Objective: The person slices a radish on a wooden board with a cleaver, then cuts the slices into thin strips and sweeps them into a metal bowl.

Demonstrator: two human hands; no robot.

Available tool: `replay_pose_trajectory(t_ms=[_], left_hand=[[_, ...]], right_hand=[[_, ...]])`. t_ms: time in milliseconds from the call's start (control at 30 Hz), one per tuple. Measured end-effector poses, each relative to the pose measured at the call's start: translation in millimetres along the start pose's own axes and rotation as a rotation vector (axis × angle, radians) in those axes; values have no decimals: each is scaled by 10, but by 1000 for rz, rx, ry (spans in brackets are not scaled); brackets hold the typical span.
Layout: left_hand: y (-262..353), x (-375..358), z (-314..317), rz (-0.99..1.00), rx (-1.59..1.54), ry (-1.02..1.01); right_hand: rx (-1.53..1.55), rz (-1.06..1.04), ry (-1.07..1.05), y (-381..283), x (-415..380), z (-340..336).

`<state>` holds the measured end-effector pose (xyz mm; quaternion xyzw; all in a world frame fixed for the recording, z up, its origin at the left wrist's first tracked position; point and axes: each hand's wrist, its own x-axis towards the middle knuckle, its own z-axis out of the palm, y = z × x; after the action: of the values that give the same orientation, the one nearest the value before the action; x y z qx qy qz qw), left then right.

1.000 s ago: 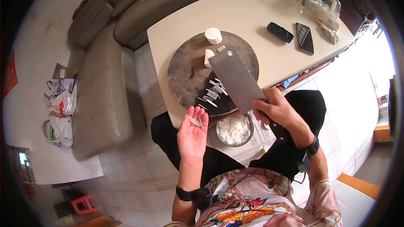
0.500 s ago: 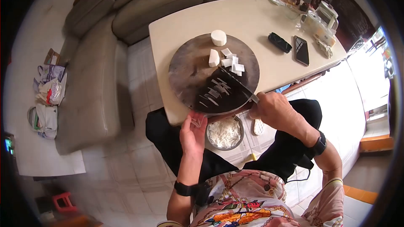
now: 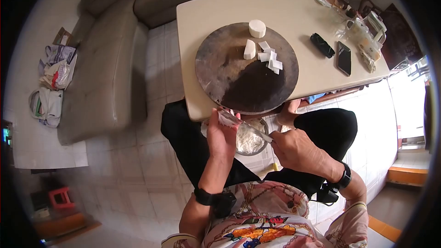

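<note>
My right hand (image 3: 298, 150) is closed round the handle of a knife (image 3: 258, 132), whose blade slants leftward over a metal bowl (image 3: 251, 154). At the near edge of the chopping board (image 3: 216, 71), my left hand (image 3: 221, 135) cups white radish strips (image 3: 227, 118) against the blade tip. White shreds (image 3: 248, 140) fill the bowl, partly hidden by the knife and hands. On the board stand a round radish chunk (image 3: 257, 28) and a cut radish piece (image 3: 249, 49). Several thin radish slices (image 3: 270, 58) lie beside them, above a dark wet patch.
The board rests on a cream table (image 3: 193, 23). A phone (image 3: 343, 58), a black case (image 3: 322, 45) and a clear jug (image 3: 376, 26) are at its right. A grey sofa (image 3: 105, 73) runs along the left and back. A bare foot (image 3: 288, 112) shows under the table edge.
The strips that lay on the near part of the board are off it, now at my left hand and the blade. The knife has come off the board toward me, over the bowl.
</note>
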<state>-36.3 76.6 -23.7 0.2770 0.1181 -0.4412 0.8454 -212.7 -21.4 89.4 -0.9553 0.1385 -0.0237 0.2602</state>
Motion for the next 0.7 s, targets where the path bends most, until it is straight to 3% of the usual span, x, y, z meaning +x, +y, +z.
replay_pose_trajectory(t_ms=[167, 267, 367, 467, 700], left_hand=[[-95, -63, 60, 9, 38, 34], [-182, -41, -83, -23, 50, 38], [-283, -75, -157, -66, 63, -27], [-330, -236, 96, -230, 47, -38], [-471, -307, 228, -107, 413, -67]], right_hand=[[179, 91, 34, 140, -178, 69], [678, 410, -59, 228, -338, 24], [890, 542, -192, 337, -474, -93], [962, 579, -152, 380, -571, -9], [1061, 551, -155, 480, -750, 156]])
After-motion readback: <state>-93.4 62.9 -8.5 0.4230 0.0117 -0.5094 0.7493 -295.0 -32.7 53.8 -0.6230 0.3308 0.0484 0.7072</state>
